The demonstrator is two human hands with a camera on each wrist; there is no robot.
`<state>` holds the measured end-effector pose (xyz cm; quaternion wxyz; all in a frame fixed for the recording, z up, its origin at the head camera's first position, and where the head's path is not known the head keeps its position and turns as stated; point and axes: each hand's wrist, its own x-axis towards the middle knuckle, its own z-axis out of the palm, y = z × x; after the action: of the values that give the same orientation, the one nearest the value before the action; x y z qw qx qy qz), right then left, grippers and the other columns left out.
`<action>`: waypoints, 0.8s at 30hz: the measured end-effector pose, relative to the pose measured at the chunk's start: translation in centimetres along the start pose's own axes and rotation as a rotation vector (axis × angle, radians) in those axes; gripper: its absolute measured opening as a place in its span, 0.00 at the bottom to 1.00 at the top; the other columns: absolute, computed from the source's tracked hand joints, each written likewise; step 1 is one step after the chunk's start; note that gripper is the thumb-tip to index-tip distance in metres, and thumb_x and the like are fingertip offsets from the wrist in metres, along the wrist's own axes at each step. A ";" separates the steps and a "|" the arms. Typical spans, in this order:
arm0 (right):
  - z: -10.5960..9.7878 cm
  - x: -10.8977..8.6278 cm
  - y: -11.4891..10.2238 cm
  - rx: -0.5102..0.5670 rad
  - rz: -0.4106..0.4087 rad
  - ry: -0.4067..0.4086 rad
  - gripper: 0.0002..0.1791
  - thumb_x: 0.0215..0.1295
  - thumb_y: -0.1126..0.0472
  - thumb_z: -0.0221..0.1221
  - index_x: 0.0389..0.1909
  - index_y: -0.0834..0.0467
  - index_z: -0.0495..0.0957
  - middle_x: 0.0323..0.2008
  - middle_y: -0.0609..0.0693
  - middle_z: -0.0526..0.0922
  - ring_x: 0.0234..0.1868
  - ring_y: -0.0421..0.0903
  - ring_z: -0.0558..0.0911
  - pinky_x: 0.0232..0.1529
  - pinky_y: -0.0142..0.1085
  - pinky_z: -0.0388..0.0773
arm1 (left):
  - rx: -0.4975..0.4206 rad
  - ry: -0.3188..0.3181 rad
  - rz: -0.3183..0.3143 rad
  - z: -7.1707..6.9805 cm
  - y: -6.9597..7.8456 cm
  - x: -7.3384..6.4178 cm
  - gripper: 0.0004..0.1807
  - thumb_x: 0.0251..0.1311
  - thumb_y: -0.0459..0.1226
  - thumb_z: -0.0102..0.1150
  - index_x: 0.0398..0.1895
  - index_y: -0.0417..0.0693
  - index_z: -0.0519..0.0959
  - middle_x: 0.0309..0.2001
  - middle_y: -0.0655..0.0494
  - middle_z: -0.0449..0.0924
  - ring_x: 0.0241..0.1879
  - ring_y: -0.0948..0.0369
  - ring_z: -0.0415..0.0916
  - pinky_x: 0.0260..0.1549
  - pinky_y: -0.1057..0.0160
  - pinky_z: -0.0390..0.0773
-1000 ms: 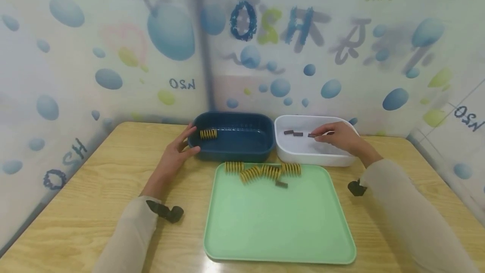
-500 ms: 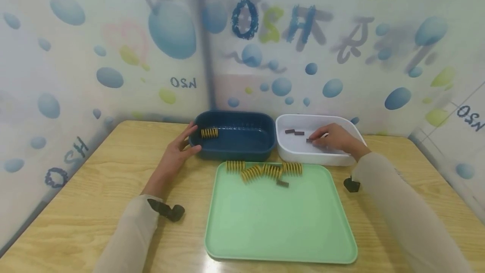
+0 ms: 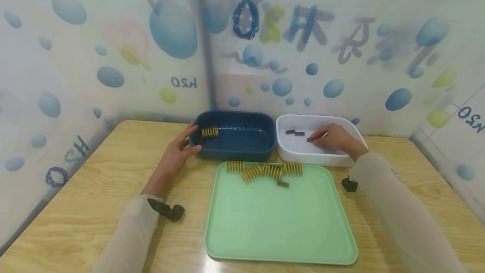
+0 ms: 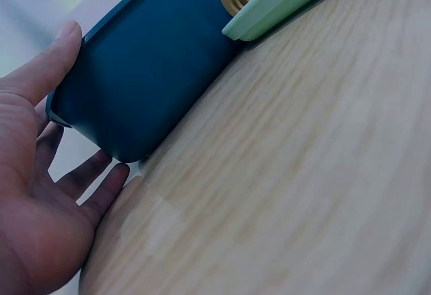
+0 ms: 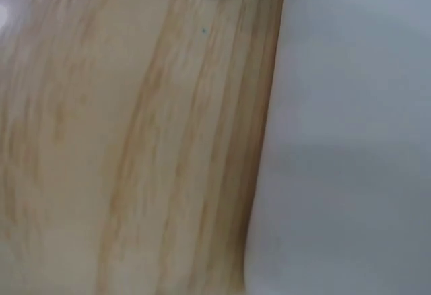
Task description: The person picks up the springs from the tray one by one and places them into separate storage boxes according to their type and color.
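In the head view my right hand [image 3: 335, 137] is inside the white box [image 3: 314, 159], pinching a small dark coil spring [image 3: 309, 140] at its floor. Left of it lie two more dark springs [image 3: 299, 134]. My left hand [image 3: 176, 153] rests on the left end of the dark blue box [image 3: 235, 155], fingers spread. The left wrist view shows the thumb [image 4: 59, 52] against that box's rim and the other fingers by its end. A single yellow coil spring [image 3: 210, 132] lies in the blue box. The right wrist view shows no hand, only the white box's wall [image 5: 350, 160] and the table.
A green tray [image 3: 280, 222] lies in front of the boxes. Along its far edge are several yellow springs [image 3: 251, 173] and one dark spring [image 3: 282, 184]. The boxes stand side by side on the wooden table [image 3: 91, 180], close to a patterned wall [image 3: 242, 66].
My right hand has moved slightly nearer and left inside the white box with the dark spring, then nearly stopped. My left hand has stayed at the blue box.
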<state>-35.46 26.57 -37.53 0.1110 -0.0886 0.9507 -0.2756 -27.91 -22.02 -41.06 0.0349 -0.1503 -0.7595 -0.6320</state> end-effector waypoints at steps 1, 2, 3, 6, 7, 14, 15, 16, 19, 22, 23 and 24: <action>0.0 0.0 -0.1 -0.003 0.004 0.005 0.12 0.62 0.64 0.62 0.46 0.58 0.84 0.46 0.55 0.84 0.47 0.54 0.74 0.55 0.51 0.67 | 0.005 -0.001 0.003 0.0 0.0 0.0 0.34 0.64 0.32 0.59 0.72 0.46 0.59 0.75 0.63 0.46 0.69 0.41 0.51 0.65 0.46 0.54; 0.0 0.1 -0.1 -0.008 0.008 0.010 0.11 0.62 0.64 0.62 0.45 0.58 0.84 0.46 0.55 0.83 0.47 0.54 0.74 0.55 0.51 0.67 | 0.009 -0.001 0.006 0.0 0.0 0.0 0.34 0.64 0.32 0.59 0.72 0.45 0.59 0.75 0.63 0.46 0.68 0.41 0.51 0.65 0.45 0.54; 0.0 0.1 -0.2 -0.009 0.012 0.011 0.11 0.62 0.64 0.62 0.45 0.58 0.84 0.46 0.55 0.83 0.47 0.54 0.74 0.55 0.52 0.67 | 0.014 -0.001 0.010 -0.1 0.0 0.1 0.34 0.64 0.32 0.59 0.72 0.44 0.59 0.75 0.62 0.46 0.68 0.40 0.52 0.65 0.45 0.54; 0.0 0.2 -0.4 -0.008 0.030 0.016 0.10 0.62 0.62 0.62 0.45 0.57 0.85 0.46 0.55 0.83 0.48 0.54 0.73 0.56 0.52 0.67 | 0.023 0.000 0.019 -0.2 -0.1 0.1 0.34 0.63 0.33 0.59 0.72 0.43 0.59 0.75 0.61 0.46 0.68 0.39 0.52 0.64 0.44 0.54; 0.0 0.2 -0.5 -0.010 0.031 0.017 0.10 0.62 0.62 0.63 0.44 0.57 0.85 0.46 0.55 0.83 0.47 0.54 0.73 0.55 0.51 0.67 | 0.028 0.000 0.022 -0.2 0.0 0.1 0.34 0.63 0.33 0.59 0.72 0.42 0.59 0.75 0.60 0.46 0.68 0.39 0.52 0.64 0.43 0.54; 0.1 0.2 -0.4 -0.017 -0.004 0.019 0.12 0.62 0.61 0.63 0.45 0.59 0.84 0.45 0.54 0.84 0.45 0.53 0.75 0.47 0.44 0.72 | 0.009 -0.004 0.017 -0.3 -0.2 0.0 0.35 0.63 0.32 0.59 0.72 0.42 0.59 0.75 0.60 0.46 0.68 0.40 0.52 0.64 0.43 0.54; 0.1 0.2 -0.4 -0.009 0.003 0.019 0.12 0.63 0.61 0.63 0.46 0.59 0.84 0.45 0.54 0.83 0.44 0.53 0.74 0.46 0.43 0.72 | 0.009 -0.004 0.020 -0.3 -0.2 0.0 0.35 0.63 0.32 0.59 0.72 0.42 0.59 0.75 0.60 0.46 0.68 0.40 0.51 0.64 0.43 0.54; 0.1 0.1 -0.4 0.004 0.013 0.019 0.12 0.63 0.61 0.62 0.46 0.59 0.83 0.45 0.54 0.83 0.44 0.53 0.74 0.45 0.42 0.73 | 0.011 -0.004 0.022 -0.3 -0.3 -0.1 0.35 0.63 0.33 0.59 0.72 0.42 0.59 0.75 0.59 0.46 0.68 0.40 0.51 0.64 0.44 0.54; 0.0 0.0 -0.2 0.035 0.035 0.025 0.13 0.65 0.61 0.61 0.49 0.59 0.82 0.46 0.55 0.82 0.44 0.54 0.75 0.44 0.43 0.74 | 0.016 -0.004 0.033 -0.2 -0.4 0.0 0.34 0.63 0.32 0.59 0.72 0.42 0.59 0.75 0.59 0.46 0.69 0.42 0.51 0.65 0.44 0.53; -0.4 -0.3 -0.2 0.036 0.028 0.047 0.13 0.66 0.61 0.59 0.50 0.59 0.81 0.47 0.56 0.81 0.45 0.54 0.75 0.47 0.46 0.75 | 0.017 -0.005 0.035 -0.2 -0.4 0.0 0.34 0.63 0.33 0.59 0.72 0.42 0.59 0.75 0.60 0.47 0.69 0.42 0.51 0.65 0.45 0.53; -0.6 -0.5 -0.2 0.021 0.016 0.061 0.14 0.66 0.61 0.59 0.50 0.59 0.81 0.48 0.57 0.81 0.46 0.54 0.75 0.48 0.47 0.75 | 0.016 -0.006 0.036 -0.2 -0.4 0.0 0.34 0.63 0.33 0.59 0.72 0.43 0.59 0.75 0.60 0.47 0.69 0.42 0.51 0.65 0.45 0.54; -0.9 -0.7 -0.3 0.012 0.004 0.076 0.14 0.66 0.60 0.59 0.50 0.58 0.81 0.48 0.57 0.81 0.46 0.54 0.75 0.50 0.48 0.74 | 0.016 -0.005 0.038 -0.2 -0.4 0.0 0.34 0.63 0.32 0.59 0.72 0.43 0.59 0.75 0.60 0.47 0.69 0.42 0.51 0.65 0.45 0.53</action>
<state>-35.00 26.88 -36.51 0.0759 -0.0757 0.9527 -0.2844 -28.04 -22.23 -41.39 0.0463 -0.1662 -0.7615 -0.6248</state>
